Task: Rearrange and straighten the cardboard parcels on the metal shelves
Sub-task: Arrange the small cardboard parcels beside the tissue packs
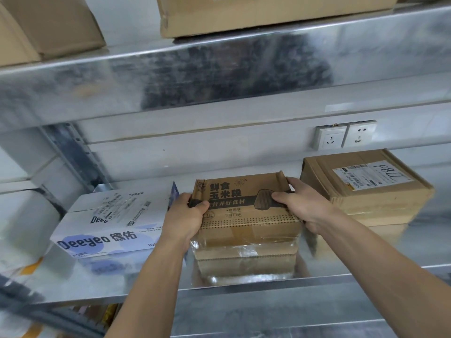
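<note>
The printed brown parcel (246,215) sits mid-frame on the lower metal shelf (244,289); the left hand (185,215) curls round its left edge and the right hand (305,206) round its right. The step in hand looks like squaring it up; next it probably needs a small turn to line up with its neighbours. It is corrugated card, taped, perforated and dented at the corners; a glossy white carton (109,223) lies askew at left, a labelled brown parcel (366,189) at right; the steel is mirror-bright.

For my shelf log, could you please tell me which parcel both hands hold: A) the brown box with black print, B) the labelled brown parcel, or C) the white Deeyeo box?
A: the left hand and right hand grip opposite sides of the brown box with black print.
</note>
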A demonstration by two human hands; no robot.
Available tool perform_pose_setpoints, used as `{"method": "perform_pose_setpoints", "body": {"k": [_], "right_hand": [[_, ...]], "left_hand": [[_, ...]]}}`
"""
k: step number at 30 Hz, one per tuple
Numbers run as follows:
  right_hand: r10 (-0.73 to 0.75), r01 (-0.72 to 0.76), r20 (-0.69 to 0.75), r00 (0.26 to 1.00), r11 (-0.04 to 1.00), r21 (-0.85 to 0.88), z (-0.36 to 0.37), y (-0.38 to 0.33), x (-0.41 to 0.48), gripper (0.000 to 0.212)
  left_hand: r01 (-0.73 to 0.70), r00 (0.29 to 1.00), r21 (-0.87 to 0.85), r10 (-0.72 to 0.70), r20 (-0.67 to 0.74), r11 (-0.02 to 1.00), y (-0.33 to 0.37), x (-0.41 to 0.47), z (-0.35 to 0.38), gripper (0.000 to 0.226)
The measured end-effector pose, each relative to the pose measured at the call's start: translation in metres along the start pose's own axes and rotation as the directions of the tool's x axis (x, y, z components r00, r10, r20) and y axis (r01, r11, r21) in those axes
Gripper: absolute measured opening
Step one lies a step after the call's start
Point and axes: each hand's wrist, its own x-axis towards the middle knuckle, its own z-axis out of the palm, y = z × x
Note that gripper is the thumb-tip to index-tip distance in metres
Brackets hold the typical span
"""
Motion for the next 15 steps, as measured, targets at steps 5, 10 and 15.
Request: {"method": "perform_pose_setpoints", "body": {"k": [5, 10, 15], "right_hand": [[0.009, -0.009, -0.003, 1.0, 1.0, -0.012, 0.001, -0.002, -0.001, 0.025], [0.023, -0.022, -0.015, 1.0, 0.999, 0.036, 0.002, -0.004, -0.005, 0.026], [0.052, -0.053, 0.013, 0.999, 0.995, 0.086, 0.0, -0.006, -0.008, 0.066]], "left_hand": [[0.007, 1.0, 0.004, -0.007, -0.003, 1.0, 0.001, -0.001, 0.0, 0.005], [0.007, 1.0, -0.025, -0.007, -0.02, 1.0, 0.003, -0.006, 0.001, 0.008], [0.03, 0.999, -0.04, -0.031, -0.02, 0.999, 0.011, -0.016, -0.001, 0.022]]}}
